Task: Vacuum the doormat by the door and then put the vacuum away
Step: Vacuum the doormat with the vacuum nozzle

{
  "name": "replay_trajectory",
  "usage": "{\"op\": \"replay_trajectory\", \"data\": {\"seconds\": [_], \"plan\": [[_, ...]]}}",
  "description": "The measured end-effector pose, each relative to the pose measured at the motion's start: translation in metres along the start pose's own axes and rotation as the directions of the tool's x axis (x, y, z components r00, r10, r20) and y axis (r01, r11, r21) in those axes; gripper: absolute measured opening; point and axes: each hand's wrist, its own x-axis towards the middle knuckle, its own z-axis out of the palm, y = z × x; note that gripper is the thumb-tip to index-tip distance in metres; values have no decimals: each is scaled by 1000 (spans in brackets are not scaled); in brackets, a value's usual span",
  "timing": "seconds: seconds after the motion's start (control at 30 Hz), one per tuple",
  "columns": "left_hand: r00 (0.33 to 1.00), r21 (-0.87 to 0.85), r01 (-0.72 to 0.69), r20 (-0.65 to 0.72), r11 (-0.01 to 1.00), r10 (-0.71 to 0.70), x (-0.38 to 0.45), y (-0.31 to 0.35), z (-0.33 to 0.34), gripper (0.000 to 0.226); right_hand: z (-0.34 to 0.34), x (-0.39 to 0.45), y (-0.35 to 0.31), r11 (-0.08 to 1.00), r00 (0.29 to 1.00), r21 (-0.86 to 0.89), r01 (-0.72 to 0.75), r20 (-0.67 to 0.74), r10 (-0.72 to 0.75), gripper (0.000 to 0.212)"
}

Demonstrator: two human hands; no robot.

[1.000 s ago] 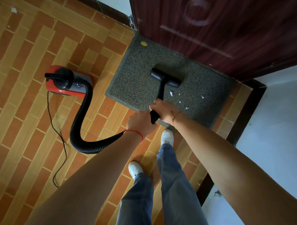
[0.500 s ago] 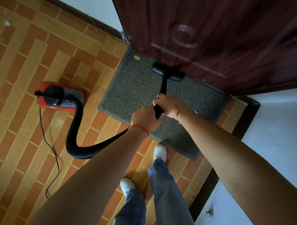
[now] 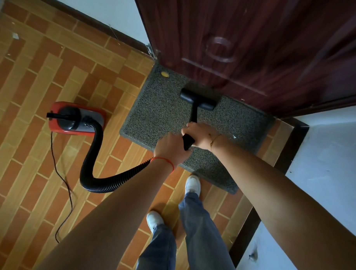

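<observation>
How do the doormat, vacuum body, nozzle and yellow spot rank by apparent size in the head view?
1. Doormat, clearly largest.
2. Vacuum body.
3. Nozzle, smaller than the body, though it lies farther from the camera, so that gap is unsure.
4. Yellow spot, smallest.

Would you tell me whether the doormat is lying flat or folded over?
Flat and spread out: the doormat lies level on the tiled floor against the door, no corner curled.
</observation>
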Motion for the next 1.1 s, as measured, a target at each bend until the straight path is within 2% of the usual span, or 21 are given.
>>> {"op": "replay_trajectory", "data": {"seconds": [0.2, 0.53, 0.7, 1.1], "plan": [[999, 28, -9, 32, 1000, 8, -55, -33, 29, 17, 43, -21, -51, 1000, 999, 20, -4, 54, 3, 14], [994, 102, -37, 102, 994, 26, -151, -105, 83, 17, 118, -63, -161, 999, 999, 28, -18, 28, 17, 1], [992, 170, -62, 120, 983, 42, -189, -138, 103, 19, 153, -76, -207, 998, 999, 54, -37, 24, 36, 7], [987, 220, -93, 147, 971, 61, -232, -181, 128, 19, 194, -91, -268, 990, 996, 107, -86, -21, 89, 9]]}}
